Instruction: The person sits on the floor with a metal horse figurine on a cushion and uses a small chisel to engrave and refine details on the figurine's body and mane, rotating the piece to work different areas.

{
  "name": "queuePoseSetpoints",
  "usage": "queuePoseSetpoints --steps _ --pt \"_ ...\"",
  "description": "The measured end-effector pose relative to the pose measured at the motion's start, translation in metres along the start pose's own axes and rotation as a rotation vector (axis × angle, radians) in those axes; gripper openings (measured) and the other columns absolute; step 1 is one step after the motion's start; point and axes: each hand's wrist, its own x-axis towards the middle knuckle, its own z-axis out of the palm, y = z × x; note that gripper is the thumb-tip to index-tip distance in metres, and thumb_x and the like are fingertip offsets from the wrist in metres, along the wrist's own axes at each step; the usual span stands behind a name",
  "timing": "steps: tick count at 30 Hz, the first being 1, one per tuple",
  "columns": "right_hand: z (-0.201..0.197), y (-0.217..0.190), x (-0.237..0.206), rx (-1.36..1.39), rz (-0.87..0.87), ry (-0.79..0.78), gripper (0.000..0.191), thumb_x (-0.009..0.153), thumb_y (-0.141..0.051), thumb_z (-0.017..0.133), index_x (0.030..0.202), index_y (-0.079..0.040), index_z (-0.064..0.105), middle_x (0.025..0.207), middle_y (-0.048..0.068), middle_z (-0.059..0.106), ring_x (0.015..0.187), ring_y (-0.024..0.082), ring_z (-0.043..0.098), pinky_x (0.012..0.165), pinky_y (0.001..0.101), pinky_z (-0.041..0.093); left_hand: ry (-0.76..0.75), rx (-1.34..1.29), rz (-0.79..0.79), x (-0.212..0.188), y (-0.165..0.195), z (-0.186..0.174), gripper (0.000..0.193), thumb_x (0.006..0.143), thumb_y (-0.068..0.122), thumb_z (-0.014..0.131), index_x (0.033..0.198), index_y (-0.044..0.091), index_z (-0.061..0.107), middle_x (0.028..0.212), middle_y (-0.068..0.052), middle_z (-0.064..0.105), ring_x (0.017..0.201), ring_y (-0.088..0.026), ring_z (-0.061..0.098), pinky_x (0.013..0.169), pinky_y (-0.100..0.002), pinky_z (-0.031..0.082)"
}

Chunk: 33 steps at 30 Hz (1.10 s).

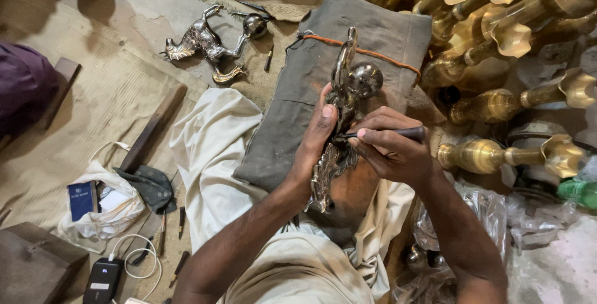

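Currently we note the left hand (314, 148) clasped around a dark silvery cast-metal animal figure (341, 114), held upright over a grey folded cloth pad (292, 92) on the lap. The right hand (392, 152) pinches a slim dark engraving tool (398, 133), tip against the figure's middle. We judge surface chasing is in hand; the next stroke calls for a steady brace and controlled tip pressure. A second matching figure (208, 46) lies well apart.

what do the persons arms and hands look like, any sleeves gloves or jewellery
Both arms are bare from the bottom edge of the picture up to the hands: no sleeves show. The left hand and the right hand wear no gloves, and no rings, watch or bracelets can be seen. The fingernails are short and plain. Pale cream cloth covers the lap below the arms.
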Motion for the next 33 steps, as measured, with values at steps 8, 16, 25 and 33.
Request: queuePoseSetpoints --steps 8,16,25,33 --pt "0.005 0.004 -0.009 -0.005 -0.006 0.031 0.033 0.084 0.006 0.081 0.108 -0.003 0.06 0.092 0.013 0.072 0.086 0.029 0.073 0.076 0.037 0.059 0.062 -0.073 -0.041 -0.003 -0.009 -0.004 0.078 0.11 0.05 0.048 0.172 0.012 0.019 0.135 -0.011 0.049 0.12 -0.02 0.051 0.105 -0.035 0.045" --pt "0.048 -0.011 -0.063 0.299 0.323 0.318 0.03 0.094 0.007 0.072 0.116 -0.005 0.055 0.111 0.018 0.072 0.111 0.028 0.073 0.103 0.0425 0.059 0.118 -0.25 -0.142 -0.024 -0.029 -0.024 0.071 0.111 0.047 0.049 0.166 0.01 0.023 0.141 -0.011 0.052 0.123 -0.02 0.057 0.104 -0.037 0.05" --pt "0.071 -0.028 -0.083 -0.13 0.293 0.186 0.033 0.093 0.008 0.075 0.115 -0.004 0.054 0.108 0.017 0.073 0.107 0.031 0.073 0.093 0.0409 0.06 0.059 -0.348 -0.042 -0.044 -0.073 -0.048 0.076 0.106 0.042 0.054 0.166 0.035 0.009 0.156 -0.003 0.045 0.129 -0.018 0.055 0.107 -0.035 0.05" --pt "0.064 -0.016 -0.06 -0.187 0.22 -0.051 0.03 0.085 0.008 0.081 0.109 0.002 0.063 0.099 0.016 0.073 0.093 0.032 0.074 0.079 0.0392 0.061 -0.076 -0.724 -0.188 -0.059 -0.111 -0.089 0.072 0.122 0.046 0.052 0.168 0.003 0.017 0.142 -0.019 0.047 0.126 -0.025 0.057 0.112 -0.039 0.051"
